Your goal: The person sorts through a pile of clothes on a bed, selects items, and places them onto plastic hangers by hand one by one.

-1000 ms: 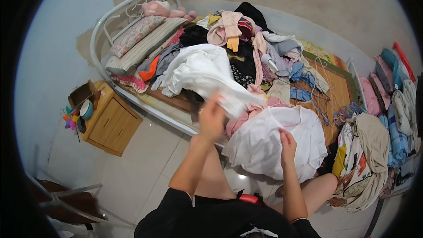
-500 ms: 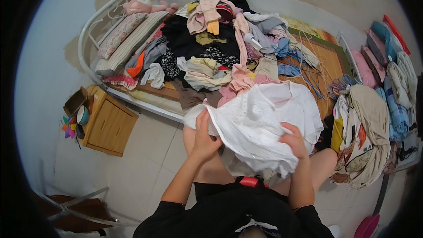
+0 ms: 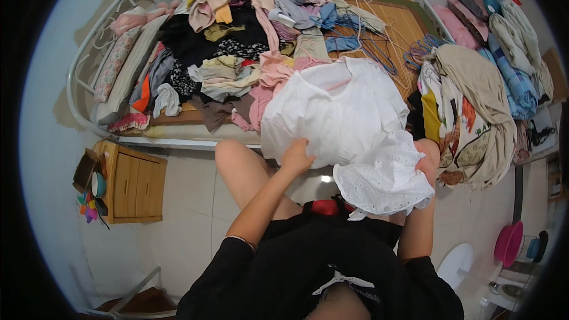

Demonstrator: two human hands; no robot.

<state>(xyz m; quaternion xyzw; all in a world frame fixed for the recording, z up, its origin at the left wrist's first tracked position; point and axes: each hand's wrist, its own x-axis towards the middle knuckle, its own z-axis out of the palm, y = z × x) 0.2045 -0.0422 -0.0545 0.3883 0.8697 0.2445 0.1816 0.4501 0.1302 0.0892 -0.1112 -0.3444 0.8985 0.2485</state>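
A white blouse (image 3: 338, 104) lies spread across the bed's near edge and my lap, its neckline facing away from me. Its lower right part, an eyelet-patterned panel (image 3: 385, 175), is turned over and hangs toward my body. My right hand (image 3: 427, 163) grips the cloth at that panel's right side, some fingers hidden by fabric. At the blouse's lower left edge, my left hand (image 3: 297, 157) has its fingers curled on the cloth, thumb toward the right.
A heap of mixed clothes (image 3: 237, 41) covers the bed's left and middle. Blue and white hangers (image 3: 379, 44) lie on the bamboo mat. A beige cloth pile (image 3: 474, 106) sits at the right. A wooden cabinet (image 3: 136, 184) stands left; a pink basin (image 3: 508, 244) is at lower right.
The blouse has been laid flatter and farther out, its eyelet panel now turned over at the right. My left hand shifted along its edge; my right hand moved right. The view has shifted too.
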